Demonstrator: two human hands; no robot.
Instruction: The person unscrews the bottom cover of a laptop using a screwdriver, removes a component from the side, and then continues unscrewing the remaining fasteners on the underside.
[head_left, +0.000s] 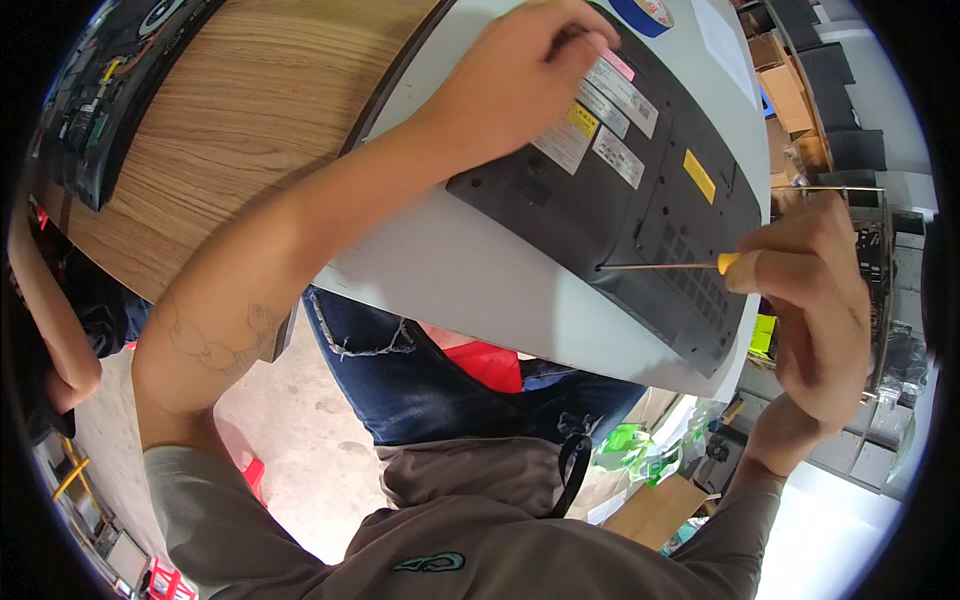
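A black laptop [585,215] lies underside up on the white tabletop [430,260], with white, yellow and pink labels on its base. My right hand [815,290] is closed round the yellow handle of a thin screwdriver [660,266]. The shaft points left, and its tip touches a dark screw hole near the laptop's close edge. My left hand [530,75] lies over the laptop's far left part, fingers curled in beside the pink label. Whatever those fingers may grip is hidden.
A roll of blue tape [643,14] sits beyond the laptop. To the left, an opened laptop chassis [105,110] with bare circuit boards rests on a wood-grain table [260,90]. Another person's arm [55,330] shows at the far left. Cardboard boxes [785,95] stand on the right.
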